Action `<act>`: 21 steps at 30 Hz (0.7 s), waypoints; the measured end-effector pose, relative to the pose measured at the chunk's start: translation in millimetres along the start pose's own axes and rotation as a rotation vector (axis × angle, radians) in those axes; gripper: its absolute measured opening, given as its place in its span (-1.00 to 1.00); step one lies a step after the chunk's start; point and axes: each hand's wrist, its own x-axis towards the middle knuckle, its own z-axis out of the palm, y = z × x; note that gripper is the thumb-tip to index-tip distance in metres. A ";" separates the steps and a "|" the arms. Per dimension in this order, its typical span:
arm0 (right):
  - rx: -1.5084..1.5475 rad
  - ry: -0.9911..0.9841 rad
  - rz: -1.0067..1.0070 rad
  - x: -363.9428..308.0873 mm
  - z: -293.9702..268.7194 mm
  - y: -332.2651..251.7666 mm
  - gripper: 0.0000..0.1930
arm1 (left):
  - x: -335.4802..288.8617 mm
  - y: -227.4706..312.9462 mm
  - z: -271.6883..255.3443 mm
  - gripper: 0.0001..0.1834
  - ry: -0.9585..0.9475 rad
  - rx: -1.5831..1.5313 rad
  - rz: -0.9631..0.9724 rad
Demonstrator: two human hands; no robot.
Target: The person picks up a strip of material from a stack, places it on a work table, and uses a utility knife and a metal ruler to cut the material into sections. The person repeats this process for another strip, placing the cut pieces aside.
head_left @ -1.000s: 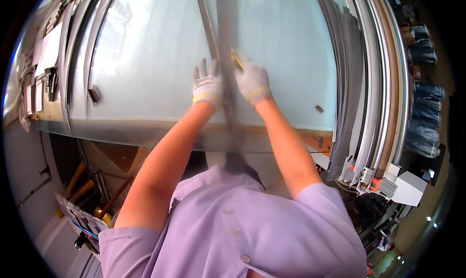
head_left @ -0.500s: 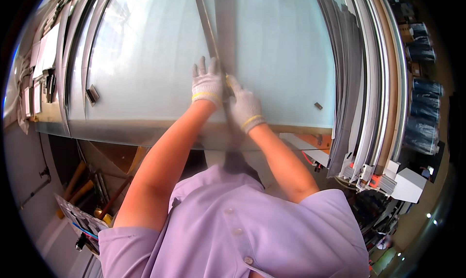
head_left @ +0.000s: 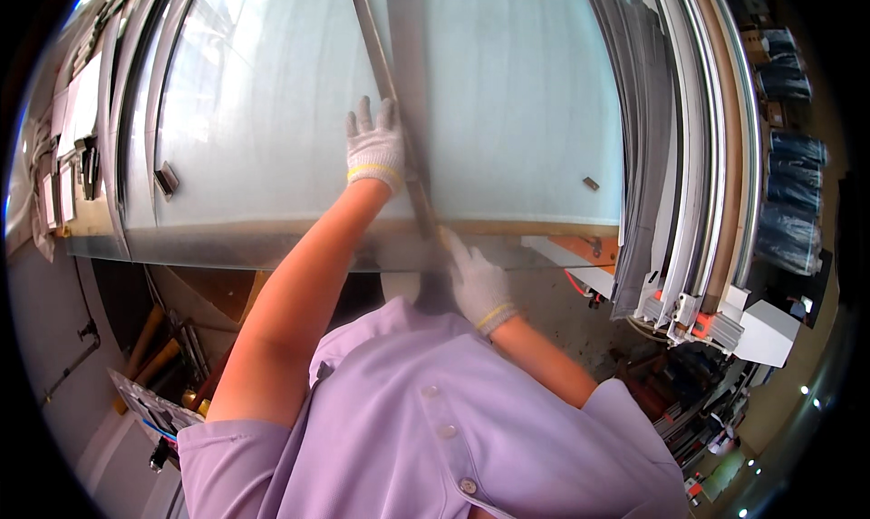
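Drawing my right hand (head_left: 480,283) toward me: a second ago it was well up the desk (head_left: 517,111), half a second ago beside my left hand (head_left: 374,152), now down at the near edge, blurred. Fingers of the right closed round a slim yellow tool (head_left: 444,237), only a bit of it showing; exact grip can't be told. Tool sits at the lower end of the long metal bar (head_left: 372,37), which slants down past my left hand to the near edge. Left fingers spread, palm down, grasping nothing, just beside the bar; same place along it as before. Dark grey strip (head_left: 407,57) lies right of the bar, its lower part blurred.

Desk top pale, glassy, brownish band along the near side. Small dark block (head_left: 166,180) at left, smaller piece (head_left: 591,183) at right, both lying where they were. Grey strips (head_left: 639,84) bunched along the right side, then pale rails (head_left: 716,157). Beyond those, dark plastic-wrapped bundles (head_left: 787,234) and a white box (head_left: 767,333). Lower left, below desk level: wooden handles (head_left: 154,358).
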 end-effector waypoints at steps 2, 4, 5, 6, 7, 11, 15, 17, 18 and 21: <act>-0.035 -0.084 0.047 -12.1 -4.6 4.8 -0.40 | 1.4 -0.5 3.3 0.32 0.001 0.018 -0.006; 0.061 0.016 -0.084 2.9 -17.1 19.0 -0.48 | -0.3 -0.6 2.1 0.33 -0.011 0.020 -0.012; 0.114 0.068 -0.148 16.4 -22.2 22.0 -0.52 | -1.3 -1.1 3.8 0.33 -0.005 0.016 -0.009; 0.136 0.153 -0.136 36.0 -38.4 11.3 -0.59 | -1.2 -3.1 7.4 0.34 0.004 0.009 -0.012; 0.114 0.145 -0.059 63.1 -55.4 -3.4 -0.57 | -0.4 -5.0 9.5 0.34 0.015 0.005 -0.019; 0.114 0.330 -0.073 192.1 -66.3 -31.3 -0.51 | -3.5 -0.3 -10.5 0.34 -0.049 -0.021 0.006; 0.052 0.293 -0.063 266.2 -70.7 -57.7 -0.50 | -1.1 1.5 -3.4 0.30 -0.011 -0.045 0.012; 0.039 0.263 -0.065 274.5 -67.0 -66.6 -0.51 | 0.6 -1.1 2.6 0.27 0.010 -0.072 -0.006; 0.036 0.219 -0.046 269.1 -66.9 -69.4 -0.52 | 0.8 -2.2 3.7 0.26 0.010 -0.078 -0.013; 0.080 0.201 -0.041 237.9 -51.5 -57.6 -0.51 | -5.7 -0.4 -16.3 0.13 -0.042 -0.145 -0.005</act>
